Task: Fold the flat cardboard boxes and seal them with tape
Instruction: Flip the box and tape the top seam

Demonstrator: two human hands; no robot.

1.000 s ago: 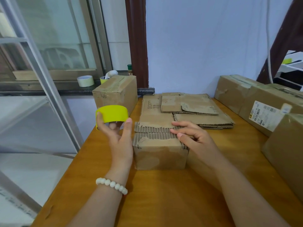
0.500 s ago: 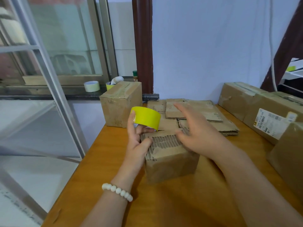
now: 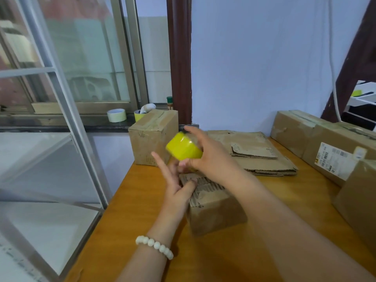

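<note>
A small folded cardboard box (image 3: 215,212) stands on the wooden table (image 3: 130,202), its corrugated top flaps closed. Above its far left corner my right hand (image 3: 211,157) grips a yellow tape roll (image 3: 184,149), fingers curled over the top. My left hand (image 3: 177,186) is just below the roll with the index finger straight and the thumb near the box's top edge; its other fingers are blurred under the roll. A stack of flat cardboard boxes (image 3: 264,161) lies behind.
A sealed box (image 3: 152,137) stands at the table's back left corner. Larger boxes (image 3: 337,153) line the right side. On the window sill sit a pale tape roll (image 3: 116,115) and a yellow cup (image 3: 139,116). A metal frame (image 3: 67,110) stands left of the table.
My left hand carried the yellow roll from the box's left side over to it. My right hand left the box's flaps and took hold of the roll. The left fingers have loosened.
</note>
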